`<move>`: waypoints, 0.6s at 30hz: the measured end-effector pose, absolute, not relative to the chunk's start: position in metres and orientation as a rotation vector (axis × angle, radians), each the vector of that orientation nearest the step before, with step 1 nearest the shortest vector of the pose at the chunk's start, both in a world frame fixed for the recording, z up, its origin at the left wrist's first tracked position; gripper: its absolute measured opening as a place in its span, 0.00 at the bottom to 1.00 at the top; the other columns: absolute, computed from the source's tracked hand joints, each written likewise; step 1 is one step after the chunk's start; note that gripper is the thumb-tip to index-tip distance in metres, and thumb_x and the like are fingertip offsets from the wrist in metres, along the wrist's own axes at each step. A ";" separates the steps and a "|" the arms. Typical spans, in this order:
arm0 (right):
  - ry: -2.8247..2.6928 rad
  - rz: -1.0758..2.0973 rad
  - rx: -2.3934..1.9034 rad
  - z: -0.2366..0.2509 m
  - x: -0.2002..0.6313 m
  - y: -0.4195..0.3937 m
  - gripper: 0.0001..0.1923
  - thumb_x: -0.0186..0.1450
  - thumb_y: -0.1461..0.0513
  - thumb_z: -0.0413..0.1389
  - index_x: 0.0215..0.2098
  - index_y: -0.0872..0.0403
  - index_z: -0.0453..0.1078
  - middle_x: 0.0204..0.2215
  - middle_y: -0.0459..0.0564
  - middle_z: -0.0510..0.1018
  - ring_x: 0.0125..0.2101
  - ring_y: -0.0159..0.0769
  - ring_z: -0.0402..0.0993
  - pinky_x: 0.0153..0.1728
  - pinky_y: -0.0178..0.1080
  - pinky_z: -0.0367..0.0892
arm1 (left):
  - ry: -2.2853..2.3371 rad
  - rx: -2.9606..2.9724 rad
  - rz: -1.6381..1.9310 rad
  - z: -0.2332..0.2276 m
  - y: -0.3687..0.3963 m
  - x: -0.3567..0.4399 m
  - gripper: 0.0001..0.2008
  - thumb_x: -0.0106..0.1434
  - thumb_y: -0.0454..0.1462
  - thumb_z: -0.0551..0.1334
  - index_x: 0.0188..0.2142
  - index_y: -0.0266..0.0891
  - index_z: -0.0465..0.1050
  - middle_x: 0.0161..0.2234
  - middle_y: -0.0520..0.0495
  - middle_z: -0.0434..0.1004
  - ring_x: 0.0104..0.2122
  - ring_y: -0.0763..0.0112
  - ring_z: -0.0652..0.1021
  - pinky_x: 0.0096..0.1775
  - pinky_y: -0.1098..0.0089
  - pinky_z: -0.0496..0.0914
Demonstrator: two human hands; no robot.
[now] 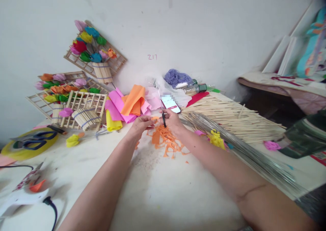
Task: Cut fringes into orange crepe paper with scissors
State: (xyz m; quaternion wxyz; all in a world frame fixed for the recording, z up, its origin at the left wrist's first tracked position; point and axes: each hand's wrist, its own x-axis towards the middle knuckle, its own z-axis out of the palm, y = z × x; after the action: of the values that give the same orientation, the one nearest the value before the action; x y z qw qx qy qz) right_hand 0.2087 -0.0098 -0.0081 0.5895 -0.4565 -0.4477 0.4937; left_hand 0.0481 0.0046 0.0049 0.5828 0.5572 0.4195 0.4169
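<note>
My left hand (143,125) pinches a small piece of orange crepe paper (155,118) between thumb and fingers. Close beside it, my right hand (172,121) is closed around scissors (163,118) with dark handles; the blades point up and away from me. Some of the fingers are hidden behind the hand. Below both hands lies a loose heap of orange paper scraps (168,141), cut into thin strips and bits. A lit phone (171,103) rests just beyond my right hand.
Folded orange crepe paper (134,100) and pink sheets (115,105) lie behind my left hand. Paper-flower lattices (84,103) stand at left, near tape rolls (30,142) and a glue gun (28,198). Wooden sticks (229,117) and metal wires (244,153) spread at right.
</note>
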 end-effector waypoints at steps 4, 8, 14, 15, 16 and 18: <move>-1.143 1.130 -1.096 -0.009 0.210 -0.009 0.20 0.43 0.65 0.60 0.36 0.53 0.70 0.21 0.39 0.71 0.22 0.30 0.66 0.25 0.34 0.61 | 1.038 1.441 0.952 0.003 0.010 0.043 0.16 0.42 0.45 0.77 0.21 0.37 0.77 0.20 0.50 0.74 0.22 0.74 0.72 0.32 0.69 0.69; -1.162 1.107 -1.098 -0.010 0.211 -0.007 0.19 0.43 0.64 0.60 0.35 0.53 0.71 0.22 0.40 0.71 0.23 0.31 0.68 0.25 0.34 0.61 | 1.078 1.522 0.984 -0.002 0.014 0.042 0.16 0.43 0.45 0.77 0.22 0.36 0.79 0.21 0.49 0.76 0.23 0.73 0.73 0.32 0.70 0.69; -1.149 1.168 -1.094 -0.003 0.211 -0.012 0.20 0.44 0.60 0.67 0.35 0.52 0.71 0.21 0.40 0.72 0.22 0.31 0.69 0.24 0.34 0.63 | 0.952 1.267 1.168 0.001 0.013 0.044 0.22 0.39 0.50 0.79 0.25 0.36 0.79 0.24 0.48 0.78 0.28 0.69 0.79 0.41 0.66 0.74; -1.171 1.193 -1.087 -0.002 0.210 -0.013 0.19 0.45 0.58 0.67 0.34 0.52 0.71 0.20 0.40 0.72 0.21 0.31 0.69 0.23 0.34 0.63 | 0.926 1.225 1.184 0.002 0.013 0.043 0.22 0.39 0.49 0.79 0.24 0.36 0.78 0.24 0.48 0.78 0.28 0.69 0.79 0.42 0.65 0.74; -1.198 1.215 -1.084 -0.002 0.210 -0.014 0.18 0.46 0.57 0.68 0.33 0.53 0.71 0.19 0.40 0.71 0.20 0.30 0.68 0.23 0.33 0.63 | 0.904 1.187 1.196 0.003 0.012 0.043 0.22 0.39 0.48 0.79 0.24 0.36 0.78 0.24 0.49 0.78 0.28 0.69 0.80 0.43 0.65 0.75; -1.261 1.246 -1.074 -0.003 0.211 -0.016 0.17 0.48 0.53 0.68 0.30 0.53 0.71 0.18 0.41 0.70 0.18 0.29 0.66 0.21 0.33 0.61 | 0.869 1.126 1.208 0.005 0.012 0.042 0.20 0.40 0.47 0.79 0.25 0.36 0.77 0.26 0.48 0.79 0.30 0.69 0.81 0.45 0.64 0.75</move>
State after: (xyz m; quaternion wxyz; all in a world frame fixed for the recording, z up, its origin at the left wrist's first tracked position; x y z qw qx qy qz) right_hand 0.2108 -0.0158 -0.0027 0.5094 -0.4458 -0.5234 0.5175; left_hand 0.0423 0.0119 0.0048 0.5952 0.4849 0.3742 0.5202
